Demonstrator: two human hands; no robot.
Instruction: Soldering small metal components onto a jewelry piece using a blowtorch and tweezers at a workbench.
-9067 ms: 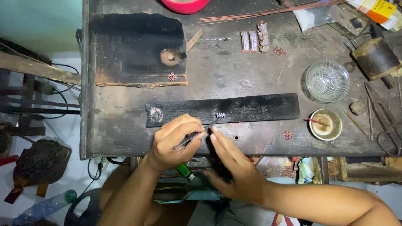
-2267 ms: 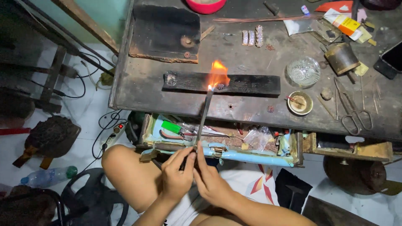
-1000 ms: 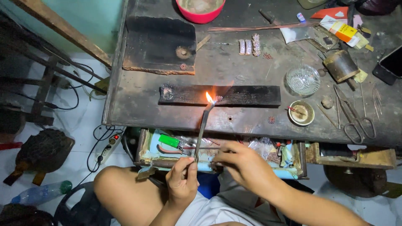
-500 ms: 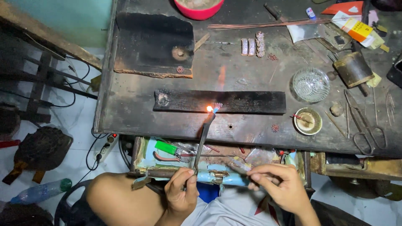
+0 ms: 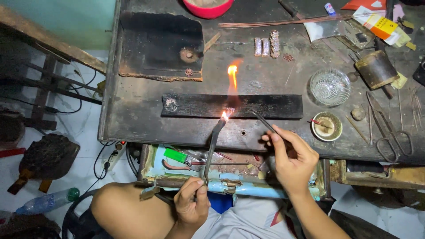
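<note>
My left hand (image 5: 191, 206) grips the lower end of a thin metal torch (image 5: 212, 148) whose tip burns with an orange flame (image 5: 231, 75) over a long charred wooden strip (image 5: 232, 106). A small sparkling piece (image 5: 229, 110) lies on the strip at the flame. My right hand (image 5: 290, 159) holds slim tweezers (image 5: 263, 121) pointed toward that piece, their tips just right of it.
On the dark workbench (image 5: 133, 119) lie a charred block (image 5: 161, 46), a red bowl (image 5: 208, 6), jewelled strips (image 5: 265, 45), a glass dish (image 5: 330, 86), a small round pot (image 5: 326, 126), scissors (image 5: 389, 130) and a dark cylinder (image 5: 376, 68). An open drawer (image 5: 199, 166) holds tools and a green lighter.
My right hand has come up from the drawer to the strip with tweezers. The flame has grown taller and now rises past the strip.
</note>
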